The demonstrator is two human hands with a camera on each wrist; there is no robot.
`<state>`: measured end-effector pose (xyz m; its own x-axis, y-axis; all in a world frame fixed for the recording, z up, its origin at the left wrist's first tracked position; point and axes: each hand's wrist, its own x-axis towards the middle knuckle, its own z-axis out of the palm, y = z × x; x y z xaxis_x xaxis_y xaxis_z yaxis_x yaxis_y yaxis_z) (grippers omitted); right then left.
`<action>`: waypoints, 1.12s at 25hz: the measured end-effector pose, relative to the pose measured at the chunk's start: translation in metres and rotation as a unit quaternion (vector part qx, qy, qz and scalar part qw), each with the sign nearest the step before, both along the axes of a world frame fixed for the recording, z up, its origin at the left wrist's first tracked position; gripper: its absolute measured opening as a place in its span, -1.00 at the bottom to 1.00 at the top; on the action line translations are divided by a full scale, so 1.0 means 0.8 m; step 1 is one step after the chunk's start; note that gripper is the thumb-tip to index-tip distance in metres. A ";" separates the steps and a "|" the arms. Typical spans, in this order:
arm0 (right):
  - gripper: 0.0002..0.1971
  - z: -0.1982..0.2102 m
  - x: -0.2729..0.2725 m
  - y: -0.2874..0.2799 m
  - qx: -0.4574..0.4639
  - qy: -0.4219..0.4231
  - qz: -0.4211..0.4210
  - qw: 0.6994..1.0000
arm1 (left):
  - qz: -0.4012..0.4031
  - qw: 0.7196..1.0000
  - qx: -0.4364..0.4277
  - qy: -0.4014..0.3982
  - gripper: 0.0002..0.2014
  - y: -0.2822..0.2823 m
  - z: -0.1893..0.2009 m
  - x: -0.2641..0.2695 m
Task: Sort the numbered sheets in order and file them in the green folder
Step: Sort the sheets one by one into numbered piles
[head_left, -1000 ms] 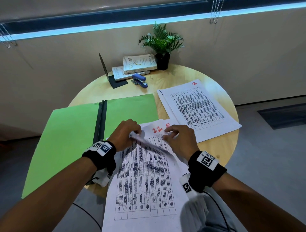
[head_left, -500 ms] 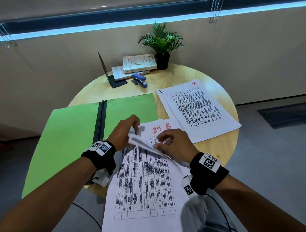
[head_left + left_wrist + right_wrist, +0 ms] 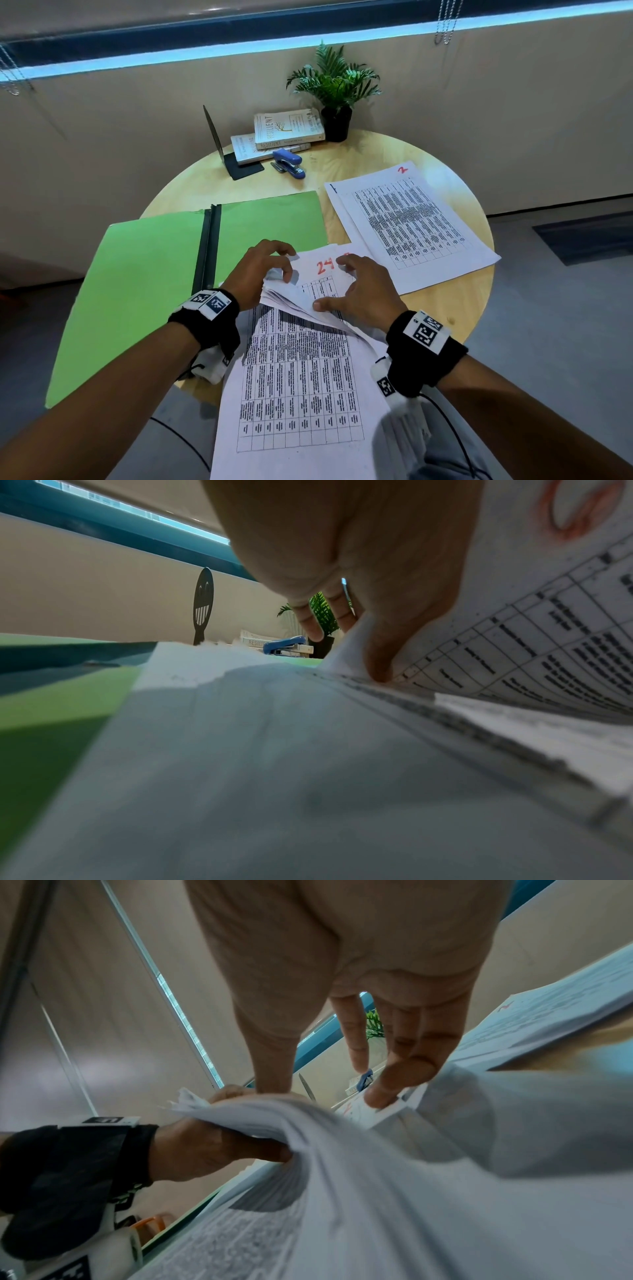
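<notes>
Here, green folder (image 3: 144,274) open, sheets (image 3: 298,359) overlapping it

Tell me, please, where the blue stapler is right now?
In the head view the blue stapler lies at the table's far side, just before the stacked books.

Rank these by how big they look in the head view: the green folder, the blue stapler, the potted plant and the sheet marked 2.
1. green folder
2. sheet marked 2
3. potted plant, though it stands farthest away
4. blue stapler
</notes>
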<state>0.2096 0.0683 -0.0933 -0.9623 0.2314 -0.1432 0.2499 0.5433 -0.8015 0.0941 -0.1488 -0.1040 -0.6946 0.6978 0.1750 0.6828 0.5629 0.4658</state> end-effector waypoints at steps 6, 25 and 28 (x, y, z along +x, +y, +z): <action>0.03 0.001 0.000 0.000 -0.002 -0.008 -0.005 1.000 | -0.009 1.000 0.016 -0.011 -0.40 -0.001 -0.006 -0.005; -0.82 -0.011 -0.001 0.006 -0.058 0.092 -0.065 0.992 | -0.041 0.998 0.027 0.029 -0.76 0.003 0.004 0.003; -0.75 -0.013 -0.002 0.008 -0.088 0.100 -0.066 0.989 | -0.048 0.998 0.028 0.031 -0.78 0.003 0.007 0.004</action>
